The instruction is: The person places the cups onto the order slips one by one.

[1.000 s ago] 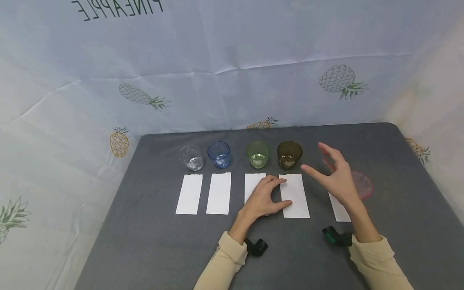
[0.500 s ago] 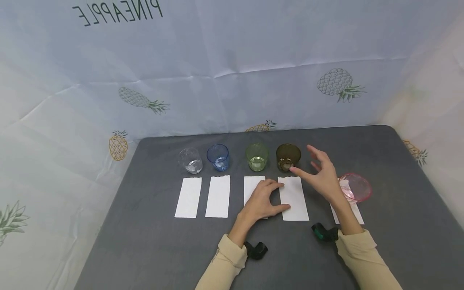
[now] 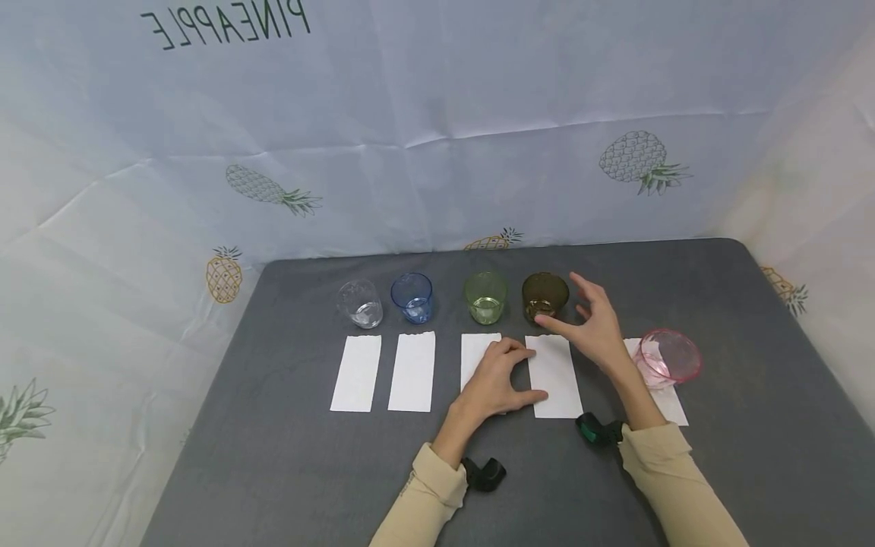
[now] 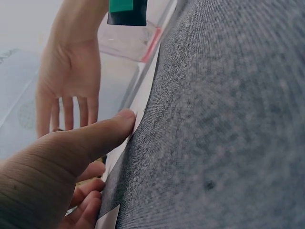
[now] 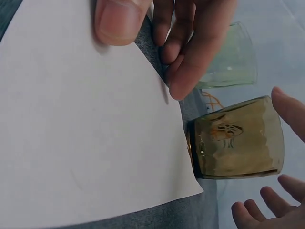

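My right hand (image 3: pixel 595 327) is spread beside the amber glass (image 3: pixel 544 287), thumb in front and fingers to its right. In the right wrist view the thumb is near the glass's rim and the other fingers stand apart from it. My left hand (image 3: pixel 488 380) lies over the paper strip third from left (image 3: pixel 476 351). Its thumb and fingertips touch the left part of the fourth white paper strip (image 3: pixel 557 380), just in front of the amber glass. The left hand's fingers are loosely bent, with nothing gripped between them.
Left of the amber glass stand a green glass (image 3: pixel 486 291), a blue glass (image 3: pixel 412 292) and a clear glass (image 3: pixel 361 300). At right a pink glass (image 3: pixel 675 357) stands on another paper strip (image 3: pixel 673 410). A pineapple-print cloth (image 3: pixel 437 91) hangs behind the table.
My right hand has moved left from near the pink glass to the amber glass, uncovering the pink one. The left hand has stayed on the papers.
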Available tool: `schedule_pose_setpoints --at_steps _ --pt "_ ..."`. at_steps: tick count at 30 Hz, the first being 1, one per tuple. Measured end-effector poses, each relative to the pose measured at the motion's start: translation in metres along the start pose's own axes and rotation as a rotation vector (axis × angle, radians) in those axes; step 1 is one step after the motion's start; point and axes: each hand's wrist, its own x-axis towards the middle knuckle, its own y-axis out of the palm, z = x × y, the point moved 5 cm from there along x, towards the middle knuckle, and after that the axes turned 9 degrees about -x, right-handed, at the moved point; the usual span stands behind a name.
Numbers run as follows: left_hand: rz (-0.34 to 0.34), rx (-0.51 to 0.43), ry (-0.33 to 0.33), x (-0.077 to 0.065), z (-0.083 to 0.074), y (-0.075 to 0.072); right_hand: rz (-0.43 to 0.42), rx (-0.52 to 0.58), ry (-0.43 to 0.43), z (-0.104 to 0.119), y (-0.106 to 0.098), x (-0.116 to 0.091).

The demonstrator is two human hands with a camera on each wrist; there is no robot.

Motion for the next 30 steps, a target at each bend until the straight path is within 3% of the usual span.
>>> schedule_pose_setpoints --at_steps 17,30 --pt "0.020 0.027 -0.008 0.000 -0.001 0.000 0.014 0.022 0.019 0.001 0.014 0.006" --pt "0.018 0.032 -0.008 0.000 -0.001 0.000 -0.079 0.038 0.016 0.002 0.014 0.005"
